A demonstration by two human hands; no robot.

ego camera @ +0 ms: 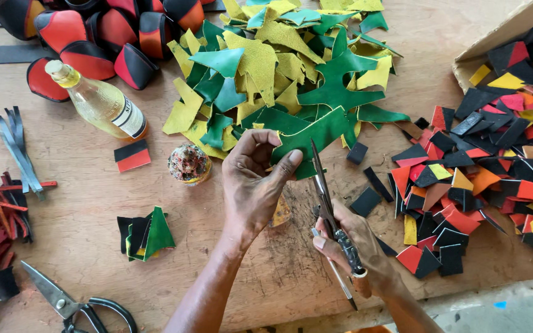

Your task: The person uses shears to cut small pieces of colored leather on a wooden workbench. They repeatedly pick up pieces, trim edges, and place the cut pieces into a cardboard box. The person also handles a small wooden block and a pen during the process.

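A green leather scrap [316,137] is held at the centre of the frame, its long axis running from lower left up to the right. It is pinched at its lower left end between thumb and fingers of the left hand [253,185]. The scrap is flat, irregular in outline, dark green, matt. Scissors [327,200] are gripped in the closed right hand [356,246], lower right of the scrap, blades nearly closed, tips touching its lower edge. The left hand is nearer. Behind, a pile of green and yellow offcuts [266,68] is spread on the wooden table [81,160]. Red, black and orange pieces [482,166] lie at right.
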